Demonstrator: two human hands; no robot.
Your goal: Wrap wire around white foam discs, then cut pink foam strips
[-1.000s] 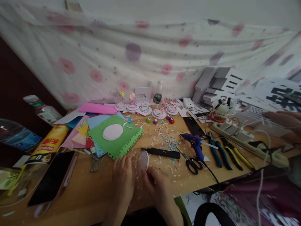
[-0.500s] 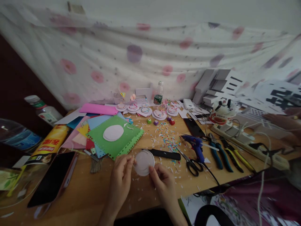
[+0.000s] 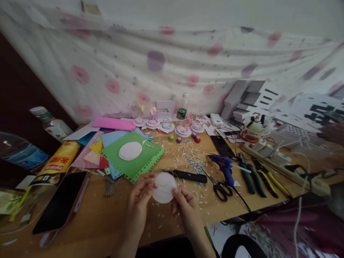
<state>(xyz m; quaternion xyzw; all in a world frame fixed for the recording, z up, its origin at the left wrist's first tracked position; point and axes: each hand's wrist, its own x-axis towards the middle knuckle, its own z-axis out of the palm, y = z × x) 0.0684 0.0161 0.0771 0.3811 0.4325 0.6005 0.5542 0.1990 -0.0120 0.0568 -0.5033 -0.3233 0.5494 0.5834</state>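
Observation:
Between my hands, just above the table's front part, is a round white paper disc (image 3: 162,192). A thin, pale ring (image 3: 176,178) shows along its upper and right edge; I cannot tell whether it is fixed to the disc. My left hand (image 3: 140,195) pinches the left rim, fingers curled. On the right rim, my right hand (image 3: 186,203) presses its thumb over the curled fingers. Behind the disc lies a black-handled knife-like tool (image 3: 189,176). Scissors (image 3: 219,186) rest to the right, and a green paper sheet (image 3: 145,159) carries a white oval (image 3: 130,151).
A blue glue gun (image 3: 224,168) and pliers (image 3: 249,177) lie right, near a power strip (image 3: 285,165). Several white discs with beaded rings (image 3: 182,131) stand at the back, by a bottle (image 3: 182,106). A phone (image 3: 60,202) lies left. Another person's hand (image 3: 333,133) is blurred far right.
The white disc has tilted and dropped slightly, with the ring now standing out more at its upper right. My hands shift a little; the view moves slightly.

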